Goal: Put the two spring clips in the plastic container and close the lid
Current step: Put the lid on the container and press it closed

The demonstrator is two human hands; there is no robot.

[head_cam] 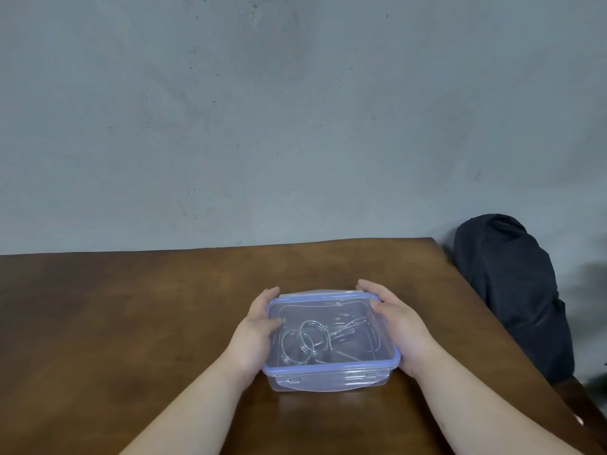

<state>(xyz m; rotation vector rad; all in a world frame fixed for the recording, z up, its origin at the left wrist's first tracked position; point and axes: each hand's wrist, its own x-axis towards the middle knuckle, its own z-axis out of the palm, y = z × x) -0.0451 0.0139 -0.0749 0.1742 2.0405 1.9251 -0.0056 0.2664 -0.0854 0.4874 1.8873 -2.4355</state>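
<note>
nearest the camera, the front latch flap (330, 380) of the plastic container (331, 339) is hanging down over the near wall, apparently not yet snapped. the container is sitting on the wooden table (131, 323), centred just ahead of the person. its long axis is running left to right across the view, slightly turned so the right end is sitting a little nearer.

the left hand (254, 336) is pressing flat against the left end and the right hand (402, 330) is cupping the right end; both are loosely curled around the box, fingers spread along the sides and thumbs resting on the blue-rimmed lid (328, 307).

through the clear lid, the two spring clips (315, 336) are lying inside on the bottom, overlapping, their wire loops toward the left and their arms pointing to the right and rear.

judging from this, the clips are already in and the lid is seated; what seems left is fastening the side latches, though whether any are locked cannot be told.

further back, the rear flap (320, 292) is sticking out level. beyond the table's right edge, a dark bag (512, 290) is leaning against the grey wall (262, 110).
</note>
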